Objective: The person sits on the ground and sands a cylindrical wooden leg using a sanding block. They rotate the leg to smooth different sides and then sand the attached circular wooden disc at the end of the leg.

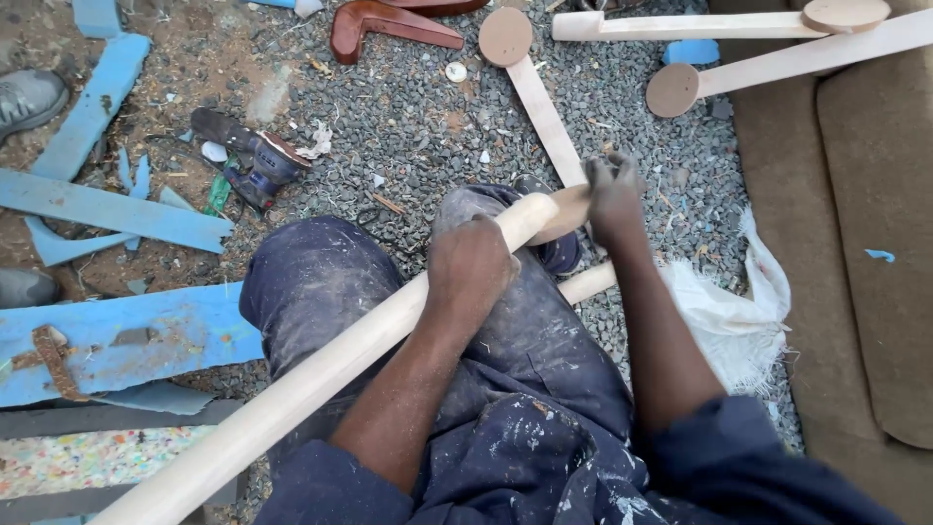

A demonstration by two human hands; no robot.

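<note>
Gripping the long pale pole [321, 374] near its rounded end, the left hand [471, 267] was shut around it across the lap. The right hand [612, 194] pinched closed at the wooden disc [569, 209] by the pole's tip. Judgement: steady pole pressure helped; gravel ground [418, 117] and sander [258, 160] lay beyond.

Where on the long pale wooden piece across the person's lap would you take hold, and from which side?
Grip the long pale wooden piece on its straight rounded shaft, just below the left hand, coming from above. The shaft lies slanted across the thigh with its upper surface bare, so fingers can probably wrap over it there. Its far end is taken up by the right hand.
</note>
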